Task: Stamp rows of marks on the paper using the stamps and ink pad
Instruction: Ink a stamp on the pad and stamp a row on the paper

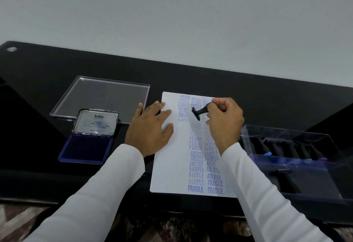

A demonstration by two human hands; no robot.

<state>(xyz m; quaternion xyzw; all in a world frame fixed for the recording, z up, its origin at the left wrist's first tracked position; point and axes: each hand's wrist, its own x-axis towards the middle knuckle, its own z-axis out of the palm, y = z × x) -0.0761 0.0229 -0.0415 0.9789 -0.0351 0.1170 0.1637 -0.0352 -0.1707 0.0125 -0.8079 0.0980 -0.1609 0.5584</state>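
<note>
A: In the middle of the frame, what have you got?

B: I see the paper [172, 165] lying on the black table [248, 89], covered with blue marks in columns: SAMPLE, AMENDED, AIR MAIL, FRAGILE. My right hand [224, 121] pinches a black stamp [199, 111] by its handle, tilted, its face low over the upper part of the sheet; I cannot tell whether it touches.

A: And the left?

B: My left hand [150, 127] lies flat with straight fingers, pressing the paper's upper left edge.

A: The ink?

B: The ink pad [86, 148] sits open at left centre, lid [96, 121] upright, blue pad showing. Behind it lies a clear lid [103, 96]. At the right edge of the frame, a clear box [296, 165] holds more dark stamps [286, 149] side by side.
</note>
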